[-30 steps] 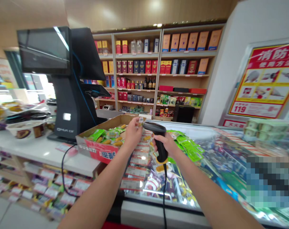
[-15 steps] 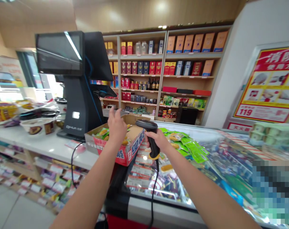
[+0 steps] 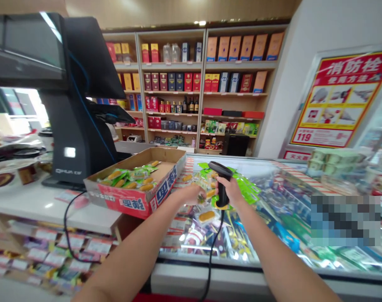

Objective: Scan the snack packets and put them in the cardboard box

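Clear yellow-filled packets [image 3: 207, 216]: some inside red-sided cardboard box [image 3: 128, 204], others right of it. Right hand [image 3: 230, 191] clasps black pistol-shaped scanner [image 3: 221, 170]; left hand's [image 3: 191, 195] fingers curled, pinch unclear.

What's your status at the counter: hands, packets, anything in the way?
Right hand gripping scanner. Left hand at loose packets on glass counter, grip unclear. Scanner hides some packets; open carton left of left hand.

2 bare, smooth forearms [image 3: 128, 253], slimmer toward the hands [image 3: 231, 191], the fingers equally bare
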